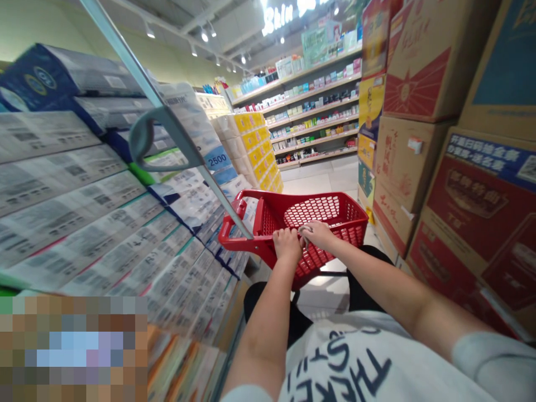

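A red plastic shopping basket (272, 244) with a lattice wall stands before me, close to my knees. Its long metal pull rod (224, 192) slants up to the left and carries a grey loop handle (167, 139). My left hand (287, 244) is closed, with its fingers curled over the basket's near rim. Right beside it, my right hand (319, 234) is closed at the same rim, fingers bent. A thin, pale looped thing (306, 229) shows at the right fingertips, too small to name. The visible part of the basket's inside shows no goods.
Stacked plastic-wrapped packs (84, 195) rise along the left, with yellow-and-white packs (259, 148) beyond. Tall stacks of cardboard cartons (412, 162) line the right. Across the pale floor (322, 178), shelves of small goods (314, 106) stand at the back. The lower left corner is pixelated.
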`<state>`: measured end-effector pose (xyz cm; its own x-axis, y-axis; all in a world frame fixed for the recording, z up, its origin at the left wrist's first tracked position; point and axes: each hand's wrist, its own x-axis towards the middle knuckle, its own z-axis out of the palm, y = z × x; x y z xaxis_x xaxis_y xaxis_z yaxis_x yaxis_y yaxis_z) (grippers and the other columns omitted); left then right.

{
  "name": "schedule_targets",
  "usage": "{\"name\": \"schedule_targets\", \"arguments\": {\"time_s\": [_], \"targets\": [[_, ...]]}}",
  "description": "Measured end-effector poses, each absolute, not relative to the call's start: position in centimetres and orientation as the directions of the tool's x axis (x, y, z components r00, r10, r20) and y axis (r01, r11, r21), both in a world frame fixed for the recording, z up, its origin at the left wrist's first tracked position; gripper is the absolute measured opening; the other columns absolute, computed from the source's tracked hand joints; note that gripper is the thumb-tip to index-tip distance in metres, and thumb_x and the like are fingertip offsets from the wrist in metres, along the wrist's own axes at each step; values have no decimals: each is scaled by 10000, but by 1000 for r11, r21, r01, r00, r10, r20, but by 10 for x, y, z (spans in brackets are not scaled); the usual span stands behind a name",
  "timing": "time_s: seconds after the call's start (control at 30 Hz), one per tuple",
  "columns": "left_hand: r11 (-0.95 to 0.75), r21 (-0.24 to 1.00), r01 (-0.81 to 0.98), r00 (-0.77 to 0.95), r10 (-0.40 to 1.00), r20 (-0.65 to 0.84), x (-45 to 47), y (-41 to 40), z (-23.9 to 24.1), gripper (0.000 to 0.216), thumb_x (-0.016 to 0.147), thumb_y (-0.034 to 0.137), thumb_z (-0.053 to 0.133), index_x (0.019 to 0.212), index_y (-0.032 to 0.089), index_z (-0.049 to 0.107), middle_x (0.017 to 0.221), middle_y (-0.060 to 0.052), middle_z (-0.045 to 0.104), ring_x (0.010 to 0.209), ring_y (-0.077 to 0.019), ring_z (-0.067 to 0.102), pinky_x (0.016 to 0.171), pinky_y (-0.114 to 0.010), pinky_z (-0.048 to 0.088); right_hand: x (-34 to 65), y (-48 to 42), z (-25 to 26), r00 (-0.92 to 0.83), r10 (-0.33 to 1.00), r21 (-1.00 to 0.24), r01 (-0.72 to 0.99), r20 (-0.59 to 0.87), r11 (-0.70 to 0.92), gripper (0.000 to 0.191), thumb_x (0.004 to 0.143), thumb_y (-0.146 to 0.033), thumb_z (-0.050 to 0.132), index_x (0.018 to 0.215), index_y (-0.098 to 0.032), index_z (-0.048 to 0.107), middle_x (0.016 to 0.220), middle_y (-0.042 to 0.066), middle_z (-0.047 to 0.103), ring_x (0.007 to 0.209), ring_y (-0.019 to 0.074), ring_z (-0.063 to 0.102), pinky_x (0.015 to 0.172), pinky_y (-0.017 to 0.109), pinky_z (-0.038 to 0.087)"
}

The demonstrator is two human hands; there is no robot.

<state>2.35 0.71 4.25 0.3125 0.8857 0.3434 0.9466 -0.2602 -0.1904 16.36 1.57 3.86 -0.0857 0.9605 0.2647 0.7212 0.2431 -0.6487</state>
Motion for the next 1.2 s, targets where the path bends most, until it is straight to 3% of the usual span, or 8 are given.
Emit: {"name": "schedule_targets", "arguments": {"time_s": [0.07, 0.2, 0.37, 0.7, 0.83, 0.97, 1.03, 1.2], "targets": [[-260, -190, 947, 313, 882, 354, 24, 8, 41, 340, 874, 455, 454, 1014, 178, 592, 1006, -115, 599, 997, -280, 470, 926, -438, 251, 165, 11, 45, -102, 973, -658, 722, 209, 217, 396, 917, -436, 374, 804, -224, 689, 830, 13, 690, 945, 197, 530, 838, 315, 319], [-256, -190, 948, 309, 881, 358, 24, 8, 41, 318, 862, 441, 478, 1002, 184, 601, 998, -108, 603, 987, -274, 473, 915, -430, 260, 162, 9, 43, -126, 980, -716, 669, 157, 201, 548, 951, -491, 262, 731, -204, 673, 723, 16, 680, 748, 151, 572, 745, 270, 341], [-259, -195, 946, 315, 872, 374, 24, 7, 42, 338, 879, 460, 464, 990, 176, 611, 996, -109, 609, 998, -271, 476, 928, -435, 254, 153, 15, 26, 38, 966, -694, 703, 255, 155, 195, 818, -213, 499, 922, -182, 661, 871, 40, 685, 785, 142, 576, 695, 228, 351], [-270, -184, 945, 323, 863, 389, 23, 8, 39, 384, 892, 491, 433, 995, 174, 623, 979, -111, 611, 982, -272, 477, 937, -445, 256, 221, 19, -1, 189, 908, -603, 793, 374, 84, 199, 797, -152, 456, 804, -178, 654, 797, 44, 656, 789, 160, 567, 717, 242, 364], [-257, -168, 952, 302, 875, 379, 24, 9, 40, 387, 897, 491, 420, 1000, 180, 626, 991, -114, 617, 992, -276, 478, 936, -444, 253, 199, 19, 5, 258, 913, -637, 771, 315, 1, 217, 785, -136, 450, 792, -161, 666, 777, 73, 662, 766, 178, 574, 721, 264, 388], [-265, -171, 949, 312, 872, 378, 22, 11, 40, 322, 922, 411, 395, 972, 193, 626, 984, -103, 626, 976, -260, 493, 928, -430, 256, 150, 20, 13, -28, 897, -635, 697, 440, 333, 213, 724, -102, 506, 846, -171, 666, 876, 54, 673, 855, 158, 575, 796, 237, 408], [-273, -182, 945, 324, 866, 380, 20, 11, 40, 300, 927, 381, 392, 957, 195, 625, 967, -96, 630, 962, -254, 499, 924, -423, 260, 142, 20, 11, -86, 867, -615, 671, 491, 415, 233, 725, -83, 490, 852, -170, 665, 902, 53, 670, 883, 152, 570, 832, 238, 407], [-276, -192, 942, 333, 846, 416, 21, 10, 38, 366, 929, 448, 373, 943, 185, 627, 954, -97, 630, 964, -263, 495, 917, -429, 268, 177, 20, 1, 28, 897, -627, 724, 441, 286, 274, 742, -88, 474, 910, -170, 675, 926, 55, 685, 894, 157, 587, 837, 243, 406]]}}
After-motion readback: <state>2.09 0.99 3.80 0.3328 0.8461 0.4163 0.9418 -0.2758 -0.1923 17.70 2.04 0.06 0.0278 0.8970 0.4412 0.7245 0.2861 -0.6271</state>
